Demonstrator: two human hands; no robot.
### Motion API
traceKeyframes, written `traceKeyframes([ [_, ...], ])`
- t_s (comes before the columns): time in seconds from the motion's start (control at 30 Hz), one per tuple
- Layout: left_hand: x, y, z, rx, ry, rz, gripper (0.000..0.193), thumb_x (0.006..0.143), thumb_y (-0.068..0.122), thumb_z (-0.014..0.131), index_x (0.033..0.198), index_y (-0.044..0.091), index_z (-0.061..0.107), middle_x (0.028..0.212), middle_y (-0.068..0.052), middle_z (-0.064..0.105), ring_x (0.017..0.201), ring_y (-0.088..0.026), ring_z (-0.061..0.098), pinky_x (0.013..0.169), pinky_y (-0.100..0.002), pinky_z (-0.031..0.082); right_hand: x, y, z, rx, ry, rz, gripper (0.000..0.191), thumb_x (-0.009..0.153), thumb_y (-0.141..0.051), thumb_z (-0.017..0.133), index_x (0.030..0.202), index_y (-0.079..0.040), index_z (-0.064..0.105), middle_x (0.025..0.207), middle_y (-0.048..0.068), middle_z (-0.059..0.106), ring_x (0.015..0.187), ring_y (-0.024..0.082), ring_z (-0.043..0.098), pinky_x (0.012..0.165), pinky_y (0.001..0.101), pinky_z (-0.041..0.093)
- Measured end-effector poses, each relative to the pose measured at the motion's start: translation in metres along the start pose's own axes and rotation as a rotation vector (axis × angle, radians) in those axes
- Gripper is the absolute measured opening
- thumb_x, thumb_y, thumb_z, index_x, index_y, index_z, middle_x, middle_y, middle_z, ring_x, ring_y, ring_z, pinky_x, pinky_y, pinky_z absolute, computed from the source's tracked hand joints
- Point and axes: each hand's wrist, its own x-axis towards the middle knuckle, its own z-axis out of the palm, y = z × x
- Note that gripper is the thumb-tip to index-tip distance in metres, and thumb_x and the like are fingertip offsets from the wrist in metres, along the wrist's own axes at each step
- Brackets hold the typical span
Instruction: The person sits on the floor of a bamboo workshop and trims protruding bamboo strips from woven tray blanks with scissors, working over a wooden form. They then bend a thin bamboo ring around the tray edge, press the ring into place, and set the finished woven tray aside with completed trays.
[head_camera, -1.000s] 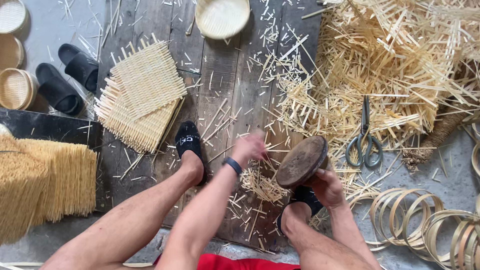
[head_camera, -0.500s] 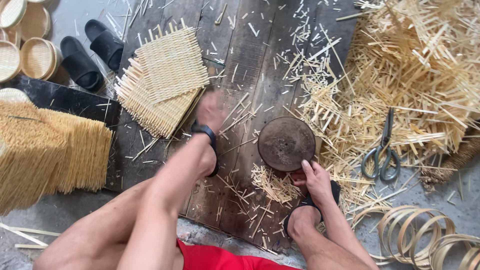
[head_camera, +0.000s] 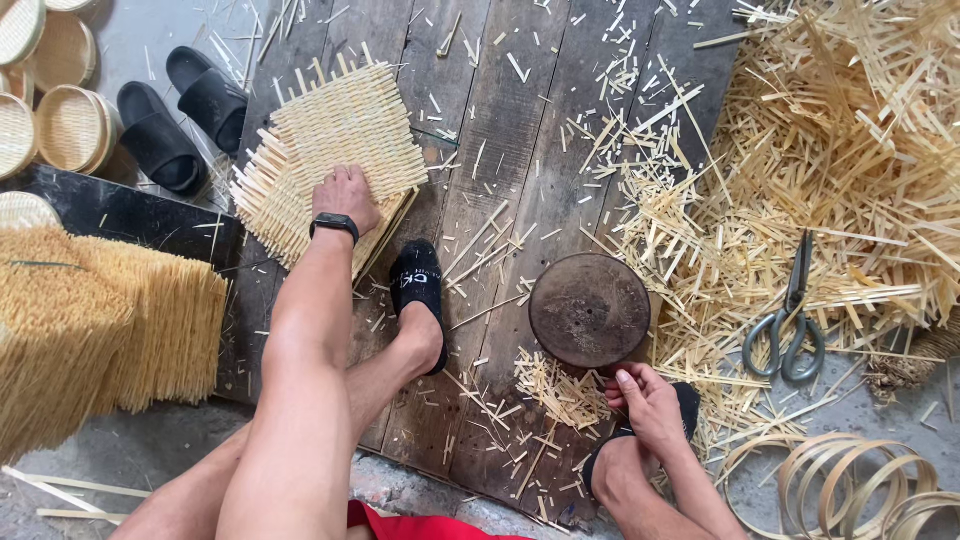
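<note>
The person is wearing a black watch (head_camera: 334, 227) with a dark band on the left wrist. Both arms are bare, with no sleeves. Both legs are bare too. The person is wearing black slippers (head_camera: 418, 283) on the feet and something red (head_camera: 420, 524) around the waist.

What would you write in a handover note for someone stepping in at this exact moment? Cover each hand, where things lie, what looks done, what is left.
Left hand: flat on the top woven mat of a small stack on the plank floor; grip not closed.
Right hand: fingertips at the near edge of the round disc, which lies flat.
Scissors lie unused, right of the disc, among bamboo strips.
Done: several mats woven and stacked.
Left: the top mat has not been lifted; nothing lies on the disc.
</note>
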Motion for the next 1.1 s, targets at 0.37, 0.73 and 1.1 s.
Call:
traceKeyframes([
  [0.37,0.018,-0.009,0.032,0.162,0.316,0.192,0.036,0.092,0.018,0.066,0.122,0.0,0.06,0.121,-0.02,0.066,0.11,-0.034,0.066,0.088,-0.043,0.055,-0.004,0.002,0.001,0.042,-0.021,0.013,0.023,0.1,-0.013,0.059,0.114,0.004,0.065,0.092,0.012,0.074,0.079,0.016,0.07,0.07,0.0297,0.06],
  [0.73,-0.051,0.052,-0.07,-0.208,1.051,0.547,0.023,0.098,0.005,0.064,0.121,0.005,0.069,0.111,-0.013,0.074,0.097,-0.028,0.07,0.085,-0.042,0.056,-0.009,-0.027,-0.008,0.064,0.12,-0.096,0.034,0.102,-0.027,0.053,0.116,0.0,0.067,0.088,0.011,0.073,0.074,0.019,0.071,0.065,0.0313,0.06],
  [1.1,-0.249,0.209,0.078,-0.409,0.32,1.273,0.053,0.093,0.024,0.075,0.136,0.0,0.058,0.136,-0.019,0.063,0.127,-0.033,0.055,0.11,-0.049,0.045,0.03,-0.056,-0.027,0.266,0.136,-0.199,0.021,0.092,-0.008,0.074,0.109,0.003,0.068,0.095,0.005,0.072,0.079,0.009,0.065,0.074,0.0246,0.055],
])
